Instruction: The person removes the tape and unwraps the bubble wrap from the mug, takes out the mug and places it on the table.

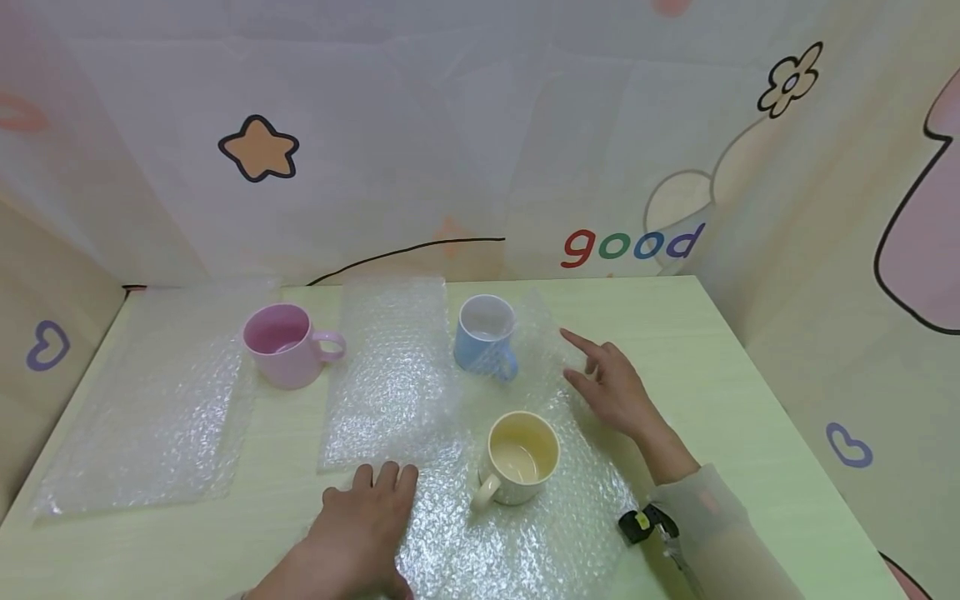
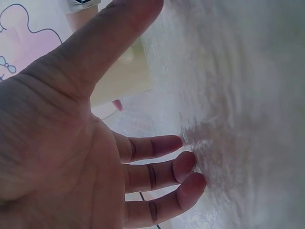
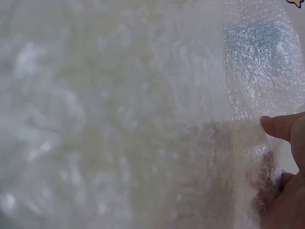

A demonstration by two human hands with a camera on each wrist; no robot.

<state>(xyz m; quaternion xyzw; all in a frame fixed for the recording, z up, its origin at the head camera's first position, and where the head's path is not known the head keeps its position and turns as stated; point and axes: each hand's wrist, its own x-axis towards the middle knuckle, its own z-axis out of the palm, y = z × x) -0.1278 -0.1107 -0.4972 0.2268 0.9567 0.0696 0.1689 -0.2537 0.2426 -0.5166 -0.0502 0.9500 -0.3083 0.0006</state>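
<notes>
A cream-yellow mug [image 1: 517,458] stands on a sheet of bubble wrap [image 1: 502,542], its handle pointing toward the lower left. Just behind it is a light blue mug [image 1: 472,346], partly covered at its handle by clear wrap. My left hand [image 1: 367,521] lies at the wrap's left side; in the left wrist view its fingertips [image 2: 190,183] touch the film and the thumb is stretched out. My right hand [image 1: 615,387] is at the wrap's far right edge, with index finger and thumb spread apart. The right wrist view shows the blue mug blurred through the film.
At the left a pink mug [image 1: 285,350] stands by the edge of another bubble wrap sheet [image 1: 150,417]. A further bubble wrap piece [image 1: 382,383] lies between the pink and blue mugs. Printed curtains [image 1: 450,125] enclose the pale green table [image 1: 750,433] at the back and sides.
</notes>
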